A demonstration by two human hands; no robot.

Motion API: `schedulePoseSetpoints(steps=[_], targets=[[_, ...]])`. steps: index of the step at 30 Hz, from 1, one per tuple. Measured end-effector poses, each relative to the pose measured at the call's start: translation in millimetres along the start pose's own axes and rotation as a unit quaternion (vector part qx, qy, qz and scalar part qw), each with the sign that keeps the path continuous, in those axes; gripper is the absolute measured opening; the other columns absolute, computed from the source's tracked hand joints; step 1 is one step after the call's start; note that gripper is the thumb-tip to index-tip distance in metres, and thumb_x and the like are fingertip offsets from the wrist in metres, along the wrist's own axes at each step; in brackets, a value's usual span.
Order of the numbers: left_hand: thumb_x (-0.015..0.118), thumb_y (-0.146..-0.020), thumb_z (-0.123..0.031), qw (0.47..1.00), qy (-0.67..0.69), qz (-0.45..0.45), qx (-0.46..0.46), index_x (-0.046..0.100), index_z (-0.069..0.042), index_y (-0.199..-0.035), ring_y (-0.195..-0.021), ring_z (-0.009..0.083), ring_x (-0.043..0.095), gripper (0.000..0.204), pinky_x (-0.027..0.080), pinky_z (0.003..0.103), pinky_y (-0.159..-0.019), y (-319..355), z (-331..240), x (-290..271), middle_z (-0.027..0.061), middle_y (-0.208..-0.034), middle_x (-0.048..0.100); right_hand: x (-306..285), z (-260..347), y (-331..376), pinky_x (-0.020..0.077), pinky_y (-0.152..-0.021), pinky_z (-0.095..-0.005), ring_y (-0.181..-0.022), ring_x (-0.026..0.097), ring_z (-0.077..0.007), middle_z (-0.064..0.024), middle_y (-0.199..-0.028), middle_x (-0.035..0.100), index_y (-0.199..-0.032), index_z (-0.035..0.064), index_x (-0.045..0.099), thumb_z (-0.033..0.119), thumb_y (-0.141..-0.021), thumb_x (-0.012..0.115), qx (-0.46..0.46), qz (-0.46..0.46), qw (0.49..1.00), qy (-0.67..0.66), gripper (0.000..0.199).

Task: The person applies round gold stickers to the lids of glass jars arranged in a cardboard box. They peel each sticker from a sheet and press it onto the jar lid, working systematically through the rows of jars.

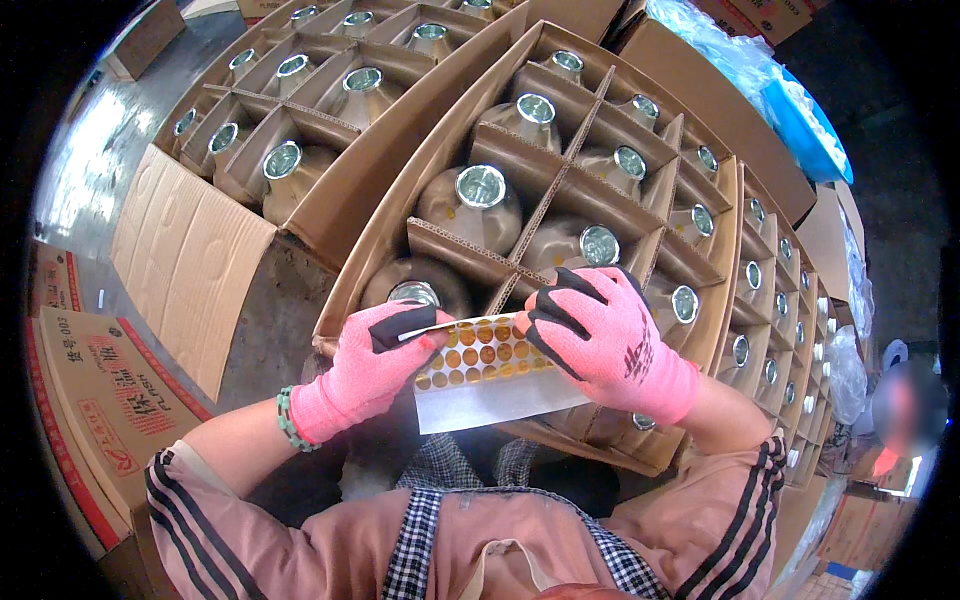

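Note:
Between my hands is a white sheet with rows of round gold stickers [472,356]; its lower strip is plain white. My left hand [362,368], in a pink glove with black fingertips, pinches the sheet's upper left corner. On the other side my right hand [622,348], gloved the same way, grips the upper right part, its fingers covering some stickers. Just beyond the sheet stands an open cardboard carton [432,172] with cardboard dividers. Its cells hold rounded glass flask liners [468,212] with silvery necks. One liner neck [413,293] is right behind my left fingertips, partly hidden.
A second divided carton of liners [283,160] stands at the far left, its flap [185,235] folded outward. More liners in cartons [770,300] line the right. Printed cartons [110,390] sit at the near left. Beyond are a blue basin [800,120] and clear plastic. Another person [905,410] is at the right edge.

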State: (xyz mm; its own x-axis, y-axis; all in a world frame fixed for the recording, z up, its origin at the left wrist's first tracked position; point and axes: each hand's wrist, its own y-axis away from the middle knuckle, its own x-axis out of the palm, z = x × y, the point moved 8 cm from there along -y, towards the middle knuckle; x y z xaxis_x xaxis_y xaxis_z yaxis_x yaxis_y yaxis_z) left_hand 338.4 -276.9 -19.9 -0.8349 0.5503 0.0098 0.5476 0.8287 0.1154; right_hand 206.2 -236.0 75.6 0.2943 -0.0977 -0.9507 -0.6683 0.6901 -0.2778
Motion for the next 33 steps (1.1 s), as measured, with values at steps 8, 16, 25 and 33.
schedulePoseSetpoints(steps=[8, 16, 25, 33], targets=[[0.058, -0.076, -0.009, 0.999, 0.023, -0.01, -0.021, 0.057, 0.003, -0.09, -0.078, 0.007, 0.052, 0.018, 0.042, 0.021, -0.069, -2, 2, 0, 0.0019, -0.082, 0.058, 5, -3, 3, 0.0412, -0.069, -0.036, -0.081, 0.049, -0.0247, -0.0063, -0.085, 0.05, -0.09, 0.0075, 0.055, 0.014, -0.059, 0.055, -0.003, -0.013, 1.0, 0.025, 0.032], [0.058, -0.075, -0.006, 1.0, 0.001, -0.011, -0.025, 0.058, 0.002, -0.088, -0.075, 0.0066, 0.053, 0.015, 0.042, 0.02, -0.067, -4, 1, 0, 0.0015, -0.079, 0.058, 5, 3, 8, 0.0434, -0.065, -0.0309, -0.078, 0.051, -0.0203, -0.0048, -0.084, 0.051, -0.086, 0.0061, 0.056, 0.016, -0.054, 0.057, -0.055, -0.052, 0.994, 0.073, 0.033], [0.058, -0.075, -0.007, 0.998, 0.035, -0.029, -0.038, 0.06, 0.001, -0.085, -0.072, 0.0082, 0.052, 0.013, 0.042, 0.023, -0.064, -4, 1, 0, 0.0048, -0.076, 0.058, 5, -6, 8, 0.0432, -0.067, -0.0327, -0.08, 0.052, -0.0216, -0.0055, -0.087, 0.054, -0.082, 0.0068, 0.055, 0.013, -0.056, 0.058, -0.042, -0.051, 0.998, 0.009, 0.027], [0.059, -0.075, -0.008, 0.995, 0.055, -0.05, -0.071, 0.06, 0.002, -0.086, -0.071, 0.0065, 0.051, 0.015, 0.042, 0.022, -0.063, -2, 13, -4, 0.0021, -0.075, 0.058, -52, -185, -6, 0.0419, -0.07, -0.0218, -0.075, 0.051, -0.0061, -0.0012, -0.079, 0.06, -0.085, 0.0012, 0.06, 0.013, -0.075, 0.06, 0.288, -0.264, 0.886, -0.251, 0.015]])
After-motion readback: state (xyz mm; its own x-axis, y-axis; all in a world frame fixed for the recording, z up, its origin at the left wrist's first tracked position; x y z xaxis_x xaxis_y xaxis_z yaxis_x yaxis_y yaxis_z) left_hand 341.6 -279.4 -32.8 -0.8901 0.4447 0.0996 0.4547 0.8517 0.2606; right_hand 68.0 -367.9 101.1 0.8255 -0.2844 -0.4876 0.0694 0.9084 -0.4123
